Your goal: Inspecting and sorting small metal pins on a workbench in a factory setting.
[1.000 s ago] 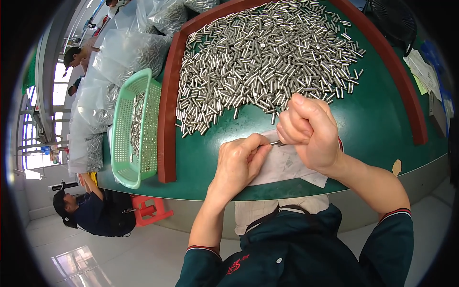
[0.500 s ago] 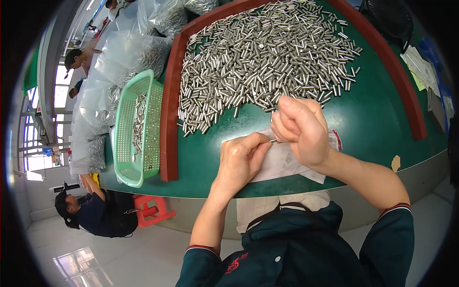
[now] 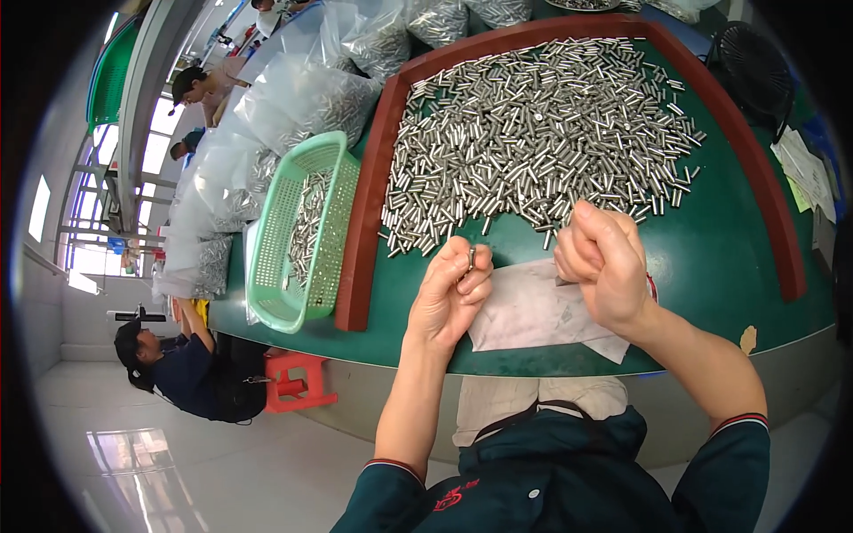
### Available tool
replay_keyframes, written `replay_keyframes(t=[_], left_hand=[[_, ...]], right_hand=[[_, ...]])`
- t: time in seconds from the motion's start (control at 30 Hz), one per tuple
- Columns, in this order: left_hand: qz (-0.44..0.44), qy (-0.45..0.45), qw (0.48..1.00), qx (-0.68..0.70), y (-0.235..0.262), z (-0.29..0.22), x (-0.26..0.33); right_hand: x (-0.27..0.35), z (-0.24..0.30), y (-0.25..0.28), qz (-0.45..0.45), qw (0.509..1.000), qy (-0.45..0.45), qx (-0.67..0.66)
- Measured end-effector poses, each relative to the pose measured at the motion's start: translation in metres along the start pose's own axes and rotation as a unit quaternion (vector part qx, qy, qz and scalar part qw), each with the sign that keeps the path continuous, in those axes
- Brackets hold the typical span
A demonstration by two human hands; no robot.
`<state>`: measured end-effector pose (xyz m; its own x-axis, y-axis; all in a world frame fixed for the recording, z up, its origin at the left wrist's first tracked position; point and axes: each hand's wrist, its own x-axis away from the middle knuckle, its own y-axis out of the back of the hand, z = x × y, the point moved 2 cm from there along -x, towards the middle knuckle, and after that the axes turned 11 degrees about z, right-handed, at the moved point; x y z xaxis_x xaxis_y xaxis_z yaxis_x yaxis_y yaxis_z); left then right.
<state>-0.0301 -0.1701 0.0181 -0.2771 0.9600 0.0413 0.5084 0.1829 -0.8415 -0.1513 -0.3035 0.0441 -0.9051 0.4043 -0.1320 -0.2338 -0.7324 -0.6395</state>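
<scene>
Between the thumb and fingers of my left hand (image 3: 442, 298) is a small shiny metal pin (image 3: 472, 258), held upright above the near part of the table. My right hand (image 3: 613, 275) is closed in a fist to its right, thumb on top; whatever lies inside the fingers is hidden. Under and between the hands lies a crumpled whitish cloth (image 3: 524, 311). Just beyond them a large heap of loose metal pins (image 3: 542, 133) spreads over the green tabletop (image 3: 711, 275).
A red-brown raised border (image 3: 360, 253) surrounds the heap. Left of it stands a pale green basket (image 3: 330, 253) with pins inside. Clear bags of pins (image 3: 306, 107) line the far left. A black fan (image 3: 753, 71) sits far right. A co-worker (image 3: 191, 364) is at the left near a red stool (image 3: 298, 382).
My left hand has drawn away from my right and turned, bringing the pin from lying flat to upright. My right hand stays fisted. The whole view has shifted, showing more at the left.
</scene>
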Motion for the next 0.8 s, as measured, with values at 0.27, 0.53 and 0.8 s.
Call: replay_keyframes(t=[0.27,0.53,0.8], left_hand=[[-0.017,-0.015,1.0,-0.017,0.0036,-0.002,-0.0014],[-0.044,0.002,0.995,-0.089,0.0009,-0.0027,0.0003],[-0.044,-0.025,0.998,-0.03,0.0009,-0.002,0.0006]], right_hand=[[-0.0038,-0.0005,0.0005,0.008,1.0,0.005,-0.009],[-0.0052,-0.0001,0.0009,-0.004,1.0,0.003,-0.013],[-0.0047,-0.0001,0.0016,-0.004,1.0,0.009,-0.011]])
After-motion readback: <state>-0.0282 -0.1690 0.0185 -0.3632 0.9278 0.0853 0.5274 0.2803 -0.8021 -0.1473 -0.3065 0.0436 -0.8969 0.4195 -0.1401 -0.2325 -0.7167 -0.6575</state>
